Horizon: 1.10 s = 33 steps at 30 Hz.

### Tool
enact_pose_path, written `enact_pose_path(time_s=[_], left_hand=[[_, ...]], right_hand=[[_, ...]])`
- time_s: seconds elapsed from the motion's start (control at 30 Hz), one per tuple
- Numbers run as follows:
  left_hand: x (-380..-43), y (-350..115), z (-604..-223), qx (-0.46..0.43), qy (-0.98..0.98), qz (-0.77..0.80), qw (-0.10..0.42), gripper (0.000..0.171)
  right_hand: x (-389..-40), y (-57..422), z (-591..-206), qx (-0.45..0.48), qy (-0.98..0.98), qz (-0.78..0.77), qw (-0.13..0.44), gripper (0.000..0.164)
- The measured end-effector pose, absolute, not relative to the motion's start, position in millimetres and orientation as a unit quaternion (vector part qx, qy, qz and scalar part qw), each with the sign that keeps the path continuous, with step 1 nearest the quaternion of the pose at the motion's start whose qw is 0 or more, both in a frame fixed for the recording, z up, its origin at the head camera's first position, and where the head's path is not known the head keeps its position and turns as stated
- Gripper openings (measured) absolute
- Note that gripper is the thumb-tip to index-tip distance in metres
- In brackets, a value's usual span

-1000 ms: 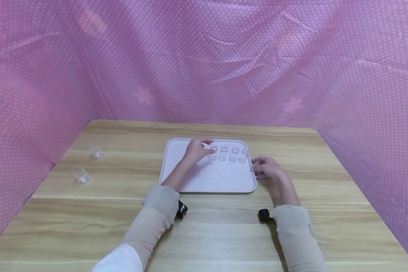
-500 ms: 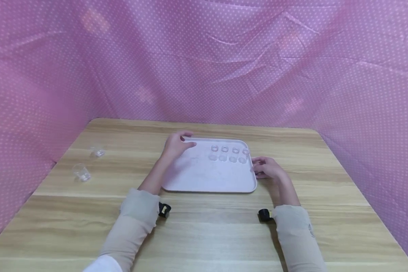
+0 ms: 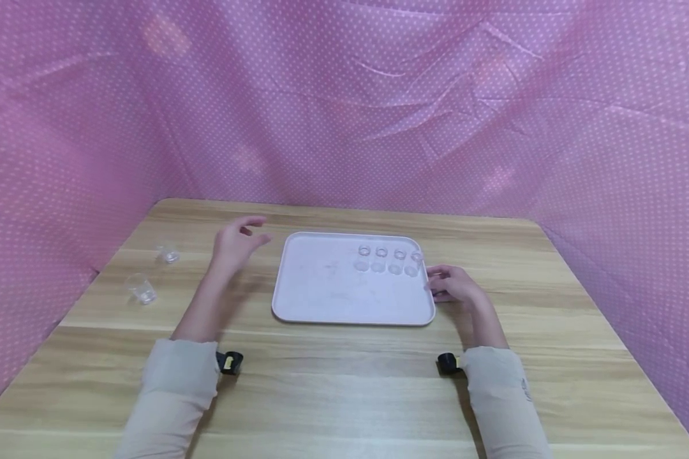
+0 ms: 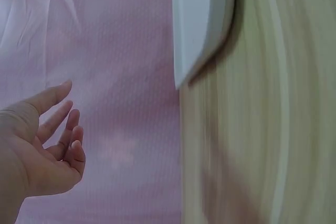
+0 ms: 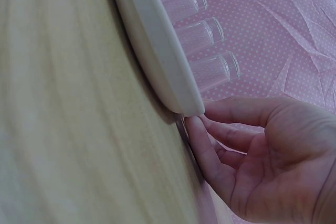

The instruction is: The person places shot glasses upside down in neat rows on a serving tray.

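Note:
A white rectangular tray (image 3: 344, 306) lies on the table. Several small clear glasses (image 3: 381, 253) stand in a row at its back right, their thick bases uppermost in the right wrist view. My right hand (image 3: 452, 283) holds the tray's right edge; its thumb and fingers meet at the rim in the right wrist view (image 5: 283, 156). Left of the tray, my left hand (image 3: 234, 245) hovers above the table. Its fingers are loosely bent and it holds nothing. Two clear glasses, a nearer glass (image 3: 143, 290) and a farther glass (image 3: 169, 255), are at the table's left side.
The wooden table (image 3: 333, 395) extends around the tray on every side. Pink dotted cloth (image 3: 344, 115) hangs behind the table and along both its sides. Both forearms, each with a small black camera at the wrist, cross the table's front part.
My left hand has let go of the leftmost glass in the tray's row and moved left, off the tray and over the table. The right hand stays at the tray's edge.

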<state>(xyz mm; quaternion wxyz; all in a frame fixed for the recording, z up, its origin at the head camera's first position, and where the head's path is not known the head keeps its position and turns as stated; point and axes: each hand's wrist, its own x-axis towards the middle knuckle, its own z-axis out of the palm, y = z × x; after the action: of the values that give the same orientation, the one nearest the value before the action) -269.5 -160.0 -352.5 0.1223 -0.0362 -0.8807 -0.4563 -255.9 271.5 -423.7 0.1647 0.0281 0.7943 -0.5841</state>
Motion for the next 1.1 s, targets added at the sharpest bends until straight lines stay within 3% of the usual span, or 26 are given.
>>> enact_pose_path(time_s=[0.2,0.67,1.1], left_hand=[[-252.1,-200.9,-350.7,-0.002,-0.881,-0.452,0.142,0.041],[-209.8,-298.5,-364.2,0.145,-0.849,-0.497,0.104,0.069],[-191.9,-334.5,-391.8,0.145,-0.837,-0.522,0.072,0.079]], right_hand=[[-256.4,271.6,-423.4,0.029,0.797,-0.580,0.164,0.049],[-256.6,270.5,-423.4,0.035,0.795,-0.581,0.167,0.049],[-255.2,271.2,-421.3,0.032,0.800,-0.575,0.169,0.051]])
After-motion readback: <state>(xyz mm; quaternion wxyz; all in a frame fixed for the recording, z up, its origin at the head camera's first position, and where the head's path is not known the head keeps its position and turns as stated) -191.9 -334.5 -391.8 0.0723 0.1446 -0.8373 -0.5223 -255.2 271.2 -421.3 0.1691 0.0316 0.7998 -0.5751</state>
